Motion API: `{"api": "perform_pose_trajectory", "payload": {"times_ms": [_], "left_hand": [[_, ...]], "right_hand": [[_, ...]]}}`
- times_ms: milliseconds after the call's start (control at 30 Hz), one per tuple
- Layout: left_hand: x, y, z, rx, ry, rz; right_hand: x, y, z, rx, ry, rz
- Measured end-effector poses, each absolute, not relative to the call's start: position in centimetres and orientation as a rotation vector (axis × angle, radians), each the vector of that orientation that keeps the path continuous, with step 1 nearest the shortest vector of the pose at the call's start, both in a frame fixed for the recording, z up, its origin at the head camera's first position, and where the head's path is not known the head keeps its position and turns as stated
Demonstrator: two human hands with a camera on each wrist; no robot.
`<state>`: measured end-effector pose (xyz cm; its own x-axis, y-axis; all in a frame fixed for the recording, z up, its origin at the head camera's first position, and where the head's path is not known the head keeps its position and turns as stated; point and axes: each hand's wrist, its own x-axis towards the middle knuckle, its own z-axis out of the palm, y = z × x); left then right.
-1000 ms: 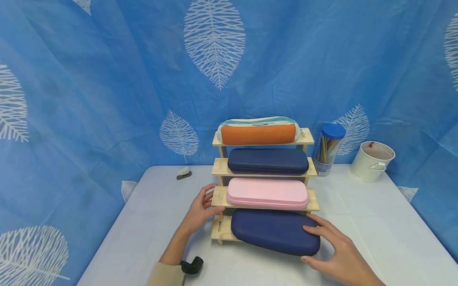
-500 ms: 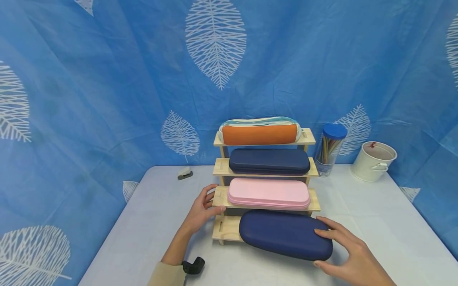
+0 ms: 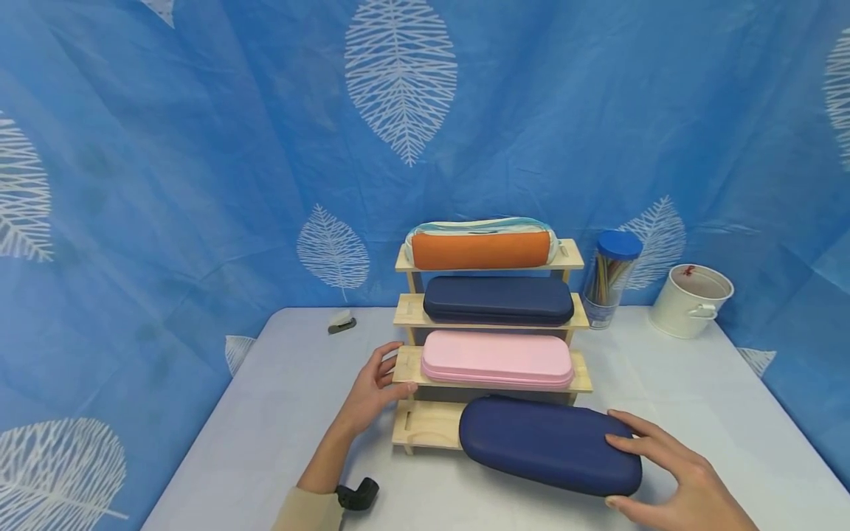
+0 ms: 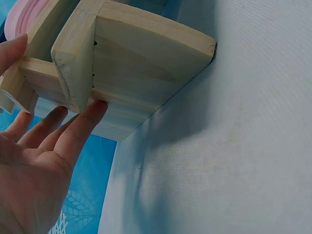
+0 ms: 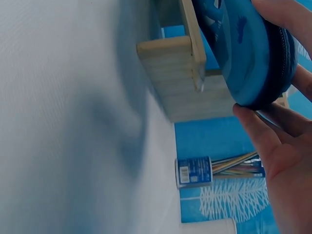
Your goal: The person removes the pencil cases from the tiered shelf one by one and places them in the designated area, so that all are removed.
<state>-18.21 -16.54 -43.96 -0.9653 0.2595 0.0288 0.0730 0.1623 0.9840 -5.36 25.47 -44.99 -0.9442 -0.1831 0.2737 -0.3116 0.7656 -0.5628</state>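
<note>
In the head view my right hand (image 3: 684, 472) grips the right end of a dark blue zippered pencil case (image 3: 544, 444). The case slants down to the right, its left part over the lowest shelf of a stepped wooden rack (image 3: 428, 426). The right wrist view shows my thumb and fingers on opposite sides of the case's rounded end (image 5: 248, 53). My left hand (image 3: 369, 392) holds the rack's left edge, thumb in front and fingers behind, as the left wrist view confirms. Upper shelves bear a pink case (image 3: 496, 358), a navy case (image 3: 498, 299) and an orange-and-white pouch (image 3: 481, 249).
A clear tube of coloured sticks with a blue lid (image 3: 609, 276) stands right of the rack, with a white metal bucket (image 3: 690, 301) beside it. A small stapler (image 3: 341, 322) lies back left. A blue leaf-patterned cloth (image 3: 199, 184) hangs behind the white table (image 3: 279, 383).
My right hand has drawn the dark blue case to the right and toward me, baring more of the lowest shelf's left part. My left hand stays on the rack.
</note>
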Motion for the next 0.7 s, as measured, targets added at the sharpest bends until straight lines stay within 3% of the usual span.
{"api": "perform_pose_trajectory", "payload": {"times_ms": [700], "left_hand": [[-18.5, -16.8, -43.9, 0.357, 2.237, 1.915]], "right_hand": [[-3.8, 30.8, -45.0, 0.248, -2.772, 0.904]]}}
